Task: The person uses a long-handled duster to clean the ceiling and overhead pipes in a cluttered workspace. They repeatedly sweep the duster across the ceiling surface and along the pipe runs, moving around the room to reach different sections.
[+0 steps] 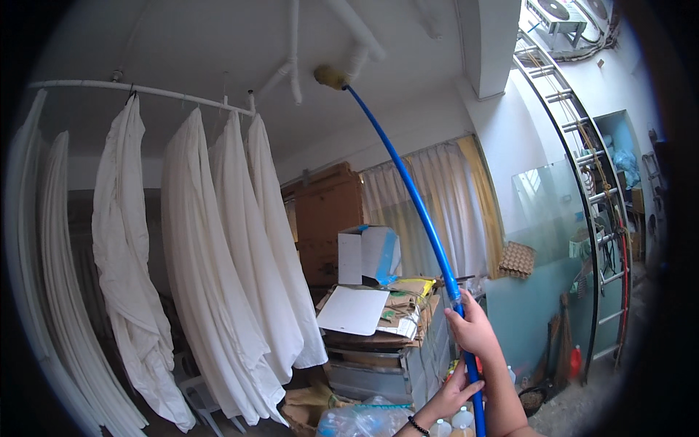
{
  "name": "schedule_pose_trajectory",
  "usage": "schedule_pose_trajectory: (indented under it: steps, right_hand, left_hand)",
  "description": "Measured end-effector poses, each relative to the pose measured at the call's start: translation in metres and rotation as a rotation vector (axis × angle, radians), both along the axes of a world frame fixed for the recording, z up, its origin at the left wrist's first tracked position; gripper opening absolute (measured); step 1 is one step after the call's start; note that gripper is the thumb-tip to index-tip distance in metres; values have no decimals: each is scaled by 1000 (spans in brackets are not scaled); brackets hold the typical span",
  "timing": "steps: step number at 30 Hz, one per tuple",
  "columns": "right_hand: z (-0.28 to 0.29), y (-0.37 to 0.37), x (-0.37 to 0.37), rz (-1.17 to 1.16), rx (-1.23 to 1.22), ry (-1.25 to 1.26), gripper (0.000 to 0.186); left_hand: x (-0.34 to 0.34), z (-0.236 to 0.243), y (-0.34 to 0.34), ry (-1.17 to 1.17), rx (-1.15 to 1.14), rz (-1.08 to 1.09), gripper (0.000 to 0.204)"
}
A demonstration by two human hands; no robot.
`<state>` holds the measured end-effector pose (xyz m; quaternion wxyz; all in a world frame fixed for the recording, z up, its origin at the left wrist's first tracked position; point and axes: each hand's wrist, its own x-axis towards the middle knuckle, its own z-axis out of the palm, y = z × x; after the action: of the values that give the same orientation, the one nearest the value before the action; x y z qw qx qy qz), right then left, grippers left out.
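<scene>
Both my hands are closed around a long blue pole [411, 186] that slants up and left toward the ceiling. Higher on the pole, my right hand [473, 331] grips near a joint in the shaft. Below it, my left hand [453, 392], with a dark beaded bracelet at the wrist, wraps the lower part. At the pole's far tip is a bushy yellowish brush head [331, 76]. It appears against or just beside a white ceiling pipe [355, 62]; I cannot tell whether they touch.
White curtains [211, 247] hang from a white rail [167, 92] at the left. Boxes and a white board [353, 309] are piled on a cabinet ahead. A tall ladder [579, 138] leans at the right before glass panels [539, 218]. Plastic bottles [462, 417] stand below my hands.
</scene>
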<state>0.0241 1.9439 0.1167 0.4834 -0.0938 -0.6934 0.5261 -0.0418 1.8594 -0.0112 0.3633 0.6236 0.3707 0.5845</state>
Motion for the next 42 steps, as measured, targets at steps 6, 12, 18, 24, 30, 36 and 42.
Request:
schedule_pose_trajectory:
  steps: [6,12,18,24,30,36,42]
  right_hand:
    - [-12,-10,57,-197,118,73,51]
    - [-14,-34,119,-338,187,-36,52]
    - [-21,-57,155,-413,165,-43,53]
    - [-28,-53,159,-420,155,-155,55]
    - [-30,-33,135,-436,162,-260,57]
    - [-50,-32,117,-360,151,-321,61]
    - [-74,-41,111,-293,130,-292,63]
  left_hand:
    - [-8,28,-17,317,-389,-251,70]
    - [-34,125,-8,440,163,244,52]
    - [-9,201,46,417,514,430,55]
    - [19,257,104,512,832,621,61]
    - [0,275,153,629,695,1030,76]
    - [-30,267,152,39,387,574,67]
    - [-57,249,151,126,453,629,48]
